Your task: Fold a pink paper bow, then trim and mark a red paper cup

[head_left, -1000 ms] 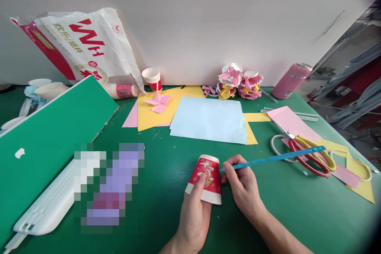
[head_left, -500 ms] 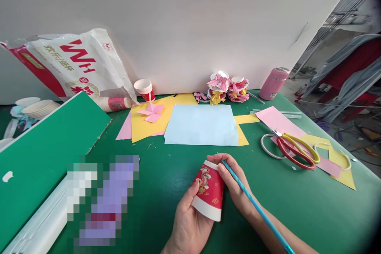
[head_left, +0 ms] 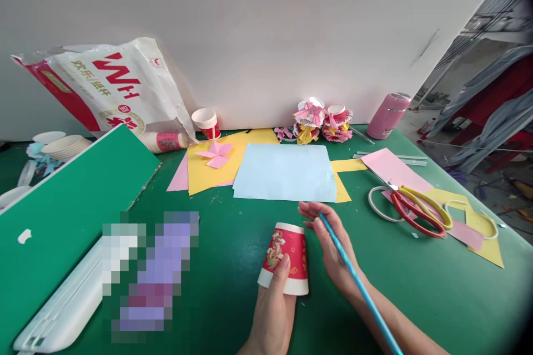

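Note:
A red paper cup (head_left: 287, 252) with white bands and a gold dragon print is gripped from below by my left hand (head_left: 272, 308). My left thumb presses on its printed side, while the other fingers are hidden behind or inside it. To the right of the cup, my right hand (head_left: 333, 244) pinches a long blue stick (head_left: 353, 274) between thumb and finger. The stick runs down across my forearm past the lower picture edge. My right fingertips are apart from the cup, near a light blue sheet (head_left: 287, 172) of paper.
Scissors (head_left: 418, 208) lie on pink and yellow paper at the right. Decorated cups (head_left: 310, 122) and a pink bottle (head_left: 389, 115) stand by the wall. On the left are a green board (head_left: 83, 188), a plastic bag (head_left: 120, 86) and a white strip-shaped object (head_left: 70, 299).
My right hand has moved off the cup, taking the blue stick along. The cup has turned more upright in my left hand, whose thumb now lies across the printed side.

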`<state>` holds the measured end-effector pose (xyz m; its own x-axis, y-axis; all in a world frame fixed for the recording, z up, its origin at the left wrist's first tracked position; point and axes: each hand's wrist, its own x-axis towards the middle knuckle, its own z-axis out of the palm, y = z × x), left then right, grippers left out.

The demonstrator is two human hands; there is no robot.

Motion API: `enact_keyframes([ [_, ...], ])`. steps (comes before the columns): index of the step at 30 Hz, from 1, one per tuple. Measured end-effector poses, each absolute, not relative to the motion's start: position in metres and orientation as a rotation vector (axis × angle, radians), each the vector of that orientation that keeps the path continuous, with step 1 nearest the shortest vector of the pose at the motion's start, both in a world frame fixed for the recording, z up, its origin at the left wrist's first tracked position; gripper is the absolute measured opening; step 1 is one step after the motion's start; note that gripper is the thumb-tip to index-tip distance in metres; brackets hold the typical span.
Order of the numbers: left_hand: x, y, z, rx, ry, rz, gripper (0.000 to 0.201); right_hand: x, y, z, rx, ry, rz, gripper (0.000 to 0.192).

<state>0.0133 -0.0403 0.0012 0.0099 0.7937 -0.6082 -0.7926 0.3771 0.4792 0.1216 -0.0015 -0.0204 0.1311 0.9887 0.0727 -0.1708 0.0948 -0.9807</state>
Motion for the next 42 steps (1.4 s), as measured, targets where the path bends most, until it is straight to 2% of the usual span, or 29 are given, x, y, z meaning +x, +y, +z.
enact_keyframes([
  [6,0.012,-0.042,-0.01,0.033,0.937,1.234,0.029,0.131,-0.007,-0.013,-1.018,-0.998,1.179,0.029],
  [14,0.013,-0.042,-0.017,0.106,0.843,1.183,0.032,0.117,-0.013,-0.006,-1.117,-1.059,1.287,0.017],
  [25,0.013,-0.04,-0.016,0.065,0.848,1.168,0.023,0.112,-0.012,-0.016,-1.292,-1.226,0.996,0.021],
  [42,0.014,-0.038,-0.013,0.059,0.88,1.174,0.027,0.112,-0.012,-0.02,-1.323,-1.304,0.984,0.018],
])
